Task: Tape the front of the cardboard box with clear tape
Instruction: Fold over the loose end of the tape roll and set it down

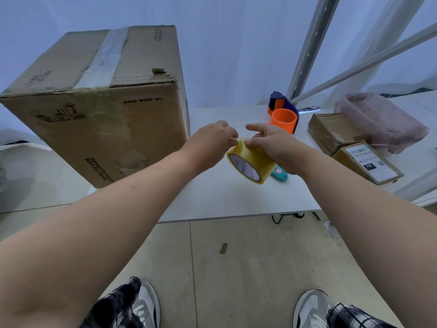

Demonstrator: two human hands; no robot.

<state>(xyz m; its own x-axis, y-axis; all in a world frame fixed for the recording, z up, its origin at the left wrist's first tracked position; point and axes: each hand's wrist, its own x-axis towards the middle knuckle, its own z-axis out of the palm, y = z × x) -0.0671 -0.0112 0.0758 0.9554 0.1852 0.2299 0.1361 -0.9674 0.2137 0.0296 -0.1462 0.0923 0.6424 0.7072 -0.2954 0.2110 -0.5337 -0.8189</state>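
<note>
While the large brown cardboard box point(99, 100) is standing upright on the left of the white bench point(236, 200), reaching past the bench's near edge, one yellowish roll of clear tape point(250, 162) is being held above the open bench surface just right of it. The roll is being gripped by the right hand point(272, 147), and its rim is being pinched by the left hand point(212, 143). One teal cutter point(280, 174) is lying under the roll. One orange-and-blue tape dispenser point(282, 112) and two small brown parcels point(354, 147) are crowding the right side.
</note>
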